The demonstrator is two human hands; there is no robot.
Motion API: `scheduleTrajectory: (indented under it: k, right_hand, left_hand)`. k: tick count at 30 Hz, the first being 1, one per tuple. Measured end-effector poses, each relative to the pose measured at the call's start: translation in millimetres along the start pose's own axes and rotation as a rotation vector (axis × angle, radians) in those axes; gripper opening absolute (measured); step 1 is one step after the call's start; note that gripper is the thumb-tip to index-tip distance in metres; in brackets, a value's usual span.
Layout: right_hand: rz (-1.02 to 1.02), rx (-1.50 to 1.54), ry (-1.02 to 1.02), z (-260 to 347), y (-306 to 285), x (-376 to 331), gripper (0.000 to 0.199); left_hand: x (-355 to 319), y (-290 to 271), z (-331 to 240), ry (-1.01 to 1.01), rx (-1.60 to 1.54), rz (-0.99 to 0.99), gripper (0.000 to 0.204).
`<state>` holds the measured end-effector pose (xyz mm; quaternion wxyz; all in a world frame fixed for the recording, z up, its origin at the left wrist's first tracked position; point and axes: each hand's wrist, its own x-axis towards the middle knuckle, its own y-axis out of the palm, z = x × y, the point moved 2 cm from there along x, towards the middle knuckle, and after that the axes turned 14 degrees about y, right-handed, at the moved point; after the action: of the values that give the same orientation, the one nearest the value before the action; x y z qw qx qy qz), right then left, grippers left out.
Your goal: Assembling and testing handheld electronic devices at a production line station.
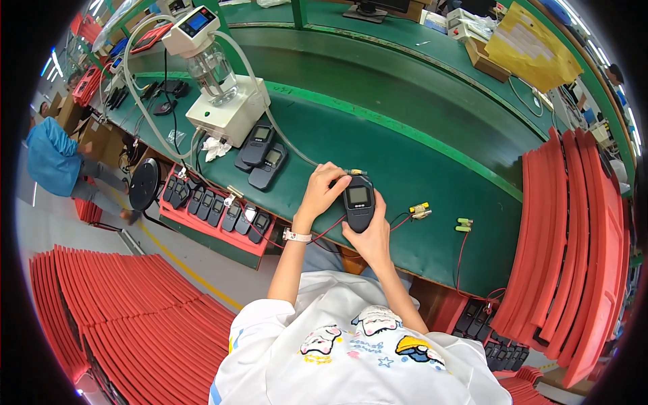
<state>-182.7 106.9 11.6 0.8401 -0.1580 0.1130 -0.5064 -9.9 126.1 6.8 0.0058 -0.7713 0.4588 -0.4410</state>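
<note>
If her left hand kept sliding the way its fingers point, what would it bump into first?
Probably the small brass-tipped connector just past the left hand, at the top of the black handheld device she holds. Depth is hard to judge; beyond it lies bare green bench.

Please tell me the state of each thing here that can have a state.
Handheld meter: held in both hands, screen lit.
Left hand: closed on meter's top.
Right hand: closed under meter.
Two meters: lying flat on bench.
Red tray: filled with meters.

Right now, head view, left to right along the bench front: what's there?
Red tray of black devices → left hand → black handheld device held in right hand → yellow clip → green clip → red tray stack.
</note>
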Motion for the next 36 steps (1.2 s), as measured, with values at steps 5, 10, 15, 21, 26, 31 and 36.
scheduleTrajectory:
  k: [5, 10, 15, 21, 26, 31, 36]
  right_hand:
    - [-0.244, -0.307, -0.337, -3, -3, 4, 0.093]
    - [-0.275, -0.245, -0.346, 14, -47, 9, 0.091]
    - [-0.695, -0.166, -0.292, 51, -195, 11, 0.09]
    - [-1.197, -0.322, -0.358, -65, -269, -89, 0.089]
    - [-0.861, -0.683, 0.014, -185, -214, -252, 0.081]
    - [-1.635, -0.453, 0.539, -240, -227, -354, 0.077]
    - [-1.834, -0.278, 0.534, -298, -346, -375, 0.072]
  left_hand:
    - [-7, 6, 7, -0.008, -0.09, -0.111, 0.024]
    - [-13, -10, 6, 0.018, -0.167, -0.241, 0.044]
    - [-5, -8, -1, -0.125, -0.145, -0.217, 0.038]
    - [-1, 7, 7, -0.138, 0.051, -0.089, 0.033]
    - [-7, -5, 24, -0.071, 0.046, -0.044, 0.034]
    - [-10, 2, 29, -0.119, 0.061, -0.02, 0.036]
    - [-13, -9, 37, -0.202, 0.052, -0.09, 0.037]
